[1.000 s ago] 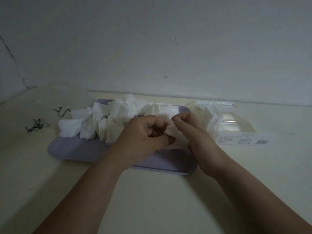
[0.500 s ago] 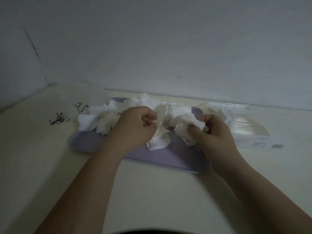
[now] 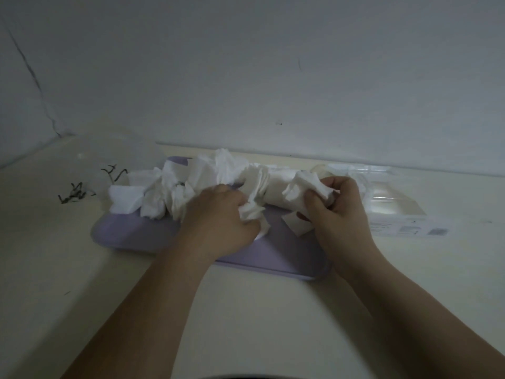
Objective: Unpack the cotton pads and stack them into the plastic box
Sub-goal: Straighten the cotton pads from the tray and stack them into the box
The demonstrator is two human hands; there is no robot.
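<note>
On the purple tray (image 3: 131, 231), most cotton pads (image 3: 207, 170) lie loose, left hand (image 3: 218, 217) and right hand (image 3: 338, 206) each gripping some; plastic box (image 3: 393, 203) at frame right maybe part-full.

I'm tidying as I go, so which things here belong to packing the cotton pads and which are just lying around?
For the job: cotton pads, purple tray under them, plastic box, left hand and right hand, each gripping pads.
Lying about: black twist ties, clear film at far left.
</note>
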